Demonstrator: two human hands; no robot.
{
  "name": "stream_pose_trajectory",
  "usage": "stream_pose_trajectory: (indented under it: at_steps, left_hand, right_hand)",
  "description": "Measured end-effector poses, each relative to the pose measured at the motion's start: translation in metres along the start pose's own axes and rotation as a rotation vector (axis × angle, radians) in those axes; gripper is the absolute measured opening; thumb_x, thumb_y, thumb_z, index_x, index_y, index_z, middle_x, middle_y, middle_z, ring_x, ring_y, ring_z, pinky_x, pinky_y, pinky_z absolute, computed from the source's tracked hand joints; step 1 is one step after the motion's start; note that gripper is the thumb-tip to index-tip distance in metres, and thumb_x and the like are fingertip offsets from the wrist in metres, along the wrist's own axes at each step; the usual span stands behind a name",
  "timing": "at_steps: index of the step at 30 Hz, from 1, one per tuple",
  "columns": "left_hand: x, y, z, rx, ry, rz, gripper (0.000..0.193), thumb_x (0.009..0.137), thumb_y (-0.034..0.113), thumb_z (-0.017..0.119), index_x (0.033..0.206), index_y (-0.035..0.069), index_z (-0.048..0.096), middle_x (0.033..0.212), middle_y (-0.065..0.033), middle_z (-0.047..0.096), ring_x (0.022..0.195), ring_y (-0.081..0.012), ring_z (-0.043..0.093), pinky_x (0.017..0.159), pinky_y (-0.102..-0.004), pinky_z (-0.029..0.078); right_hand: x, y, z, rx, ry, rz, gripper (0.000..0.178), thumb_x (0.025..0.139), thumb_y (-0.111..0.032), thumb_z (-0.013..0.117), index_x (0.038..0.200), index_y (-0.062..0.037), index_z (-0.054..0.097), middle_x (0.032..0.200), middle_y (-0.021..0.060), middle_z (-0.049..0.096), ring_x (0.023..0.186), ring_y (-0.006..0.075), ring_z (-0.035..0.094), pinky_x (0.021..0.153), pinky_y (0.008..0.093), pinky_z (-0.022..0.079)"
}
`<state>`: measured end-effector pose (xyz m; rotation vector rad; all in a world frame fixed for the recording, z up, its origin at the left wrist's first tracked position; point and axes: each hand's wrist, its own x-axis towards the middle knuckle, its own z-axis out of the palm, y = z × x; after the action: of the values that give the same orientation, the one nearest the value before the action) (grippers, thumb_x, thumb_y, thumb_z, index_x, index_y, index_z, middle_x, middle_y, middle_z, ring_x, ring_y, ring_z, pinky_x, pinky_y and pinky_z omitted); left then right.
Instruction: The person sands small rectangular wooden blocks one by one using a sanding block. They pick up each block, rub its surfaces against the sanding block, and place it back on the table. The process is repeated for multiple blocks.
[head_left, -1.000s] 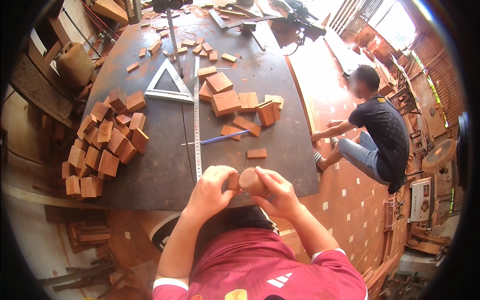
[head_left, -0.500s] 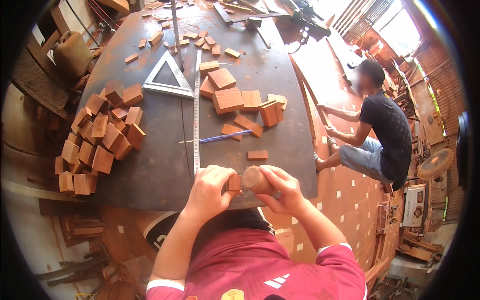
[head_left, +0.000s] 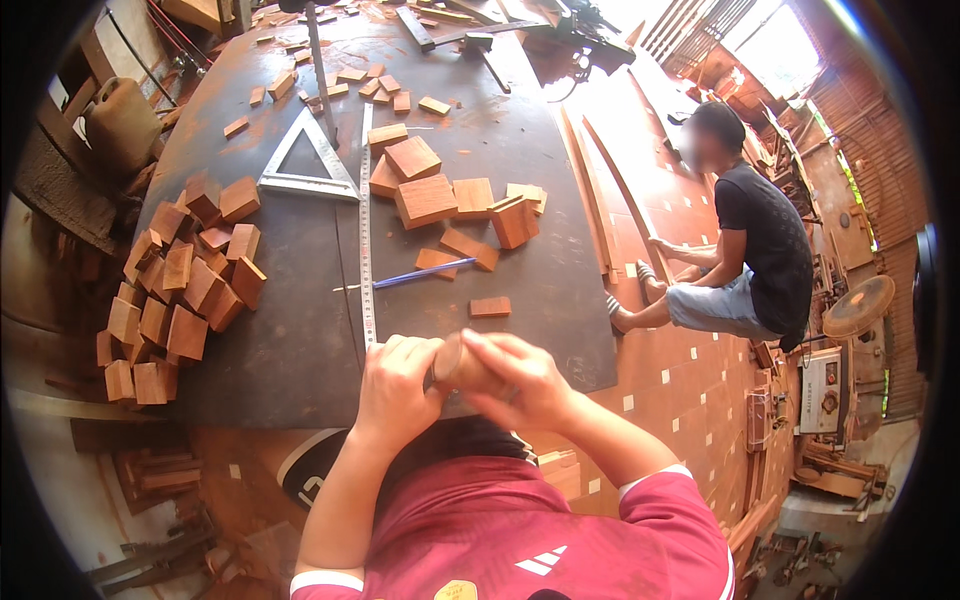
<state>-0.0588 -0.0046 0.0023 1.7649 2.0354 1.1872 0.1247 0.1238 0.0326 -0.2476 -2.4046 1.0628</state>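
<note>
Near the front edge of the dark table [head_left: 290, 300], my left hand [head_left: 397, 385] is closed around a small wooden block, now almost wholly hidden by the fingers and the piece beside it. My right hand [head_left: 520, 382] wraps round a short, round-ended wooden cylinder [head_left: 456, 362]. Its round end is up against the left hand's fingers; whether it touches the block cannot be made out. Beyond my hands lies a single wooden block [head_left: 490, 307]. A blue pen [head_left: 420, 272] rests across the edge of another block, and a measuring tape [head_left: 366, 230] runs away from my left hand.
Wooden blocks [head_left: 190, 290] are heaped at the left, with more blocks [head_left: 425, 200] past the pen. A metal triangle square [head_left: 312, 185] lies beside the tape. An upright saw blade [head_left: 321, 80] stands beyond it. Another person [head_left: 750, 230] sits low at the right, holding a long board.
My right hand has brought the wooden cylinder leftward, from beside the block to against my left hand. The block is now covered. The whole view has shifted slightly.
</note>
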Motion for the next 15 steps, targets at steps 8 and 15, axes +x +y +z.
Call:
stream_pose_trajectory:
  at_steps: [8, 15]
  left_hand:
    - [-0.005, 0.001, 0.002, -0.066, 0.045, -0.058, 0.038, 0.072, 0.012, 0.085, 0.107, 0.006, 0.072, 0.103, -0.0108, 0.075, 0.1, -0.0341, 0.069, 0.09, -0.0454, 0.051]
    - [-0.005, 0.003, 0.005, -0.041, 0.04, -0.077, 0.04, 0.071, 0.012, 0.087, 0.108, 0.005, 0.073, 0.102, -0.0129, 0.074, 0.098, -0.0358, 0.069, 0.091, -0.0464, 0.052]
  right_hand:
    - [0.0, -0.002, 0.024, -0.168, 0.161, 0.22, 0.085, 0.087, -0.017, 0.083, 0.157, 0.0098, 0.042, 0.115, 0.03, 0.069, 0.102, 0.0443, 0.073, 0.09, 0.0438, 0.059]
    - [-0.012, -0.017, 0.021, -0.142, 0.128, 0.149, 0.084, 0.087, -0.016, 0.082, 0.158, 0.0081, 0.043, 0.111, 0.0285, 0.07, 0.099, 0.0445, 0.073, 0.09, 0.0449, 0.059]
